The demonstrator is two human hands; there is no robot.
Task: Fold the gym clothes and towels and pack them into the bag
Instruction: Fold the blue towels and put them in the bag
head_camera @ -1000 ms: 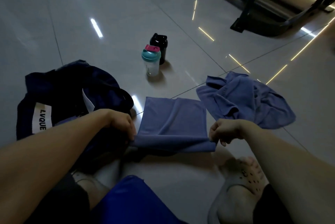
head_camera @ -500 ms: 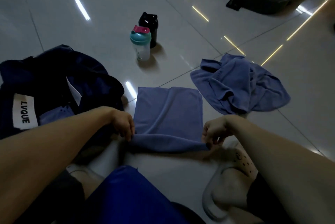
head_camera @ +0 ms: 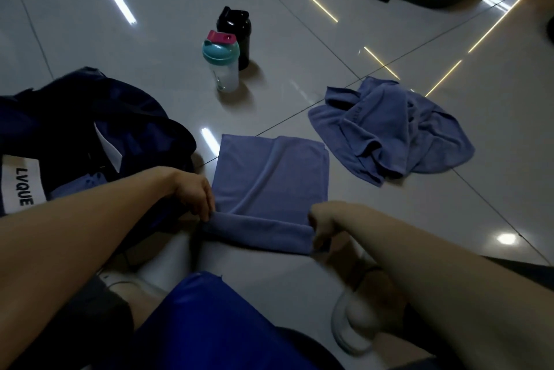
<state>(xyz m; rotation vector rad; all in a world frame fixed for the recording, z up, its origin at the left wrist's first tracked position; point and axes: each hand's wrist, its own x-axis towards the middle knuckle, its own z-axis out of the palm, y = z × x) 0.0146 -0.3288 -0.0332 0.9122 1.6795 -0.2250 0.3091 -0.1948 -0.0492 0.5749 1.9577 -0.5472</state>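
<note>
Blue towel (head_camera: 269,178) lies flat on the floor (head_camera: 150,40), near edge rolled over. The left hand (head_camera: 195,193) pinches one end of that roll, the right hand (head_camera: 325,219) the other. Navy bag (head_camera: 90,130) just beside it on the left, crumpled towel (head_camera: 389,133) off right.

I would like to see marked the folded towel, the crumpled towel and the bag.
folded towel (head_camera: 278,172), head view, on its flat middle part.
crumpled towel (head_camera: 386,130), head view, on the middle folds.
bag (head_camera: 99,112), head view, on its dark upper fabric.

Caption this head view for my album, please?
The left hand and right hand pinch the near edge of a flat towel; bag at left, crumpled towel at right.
</note>
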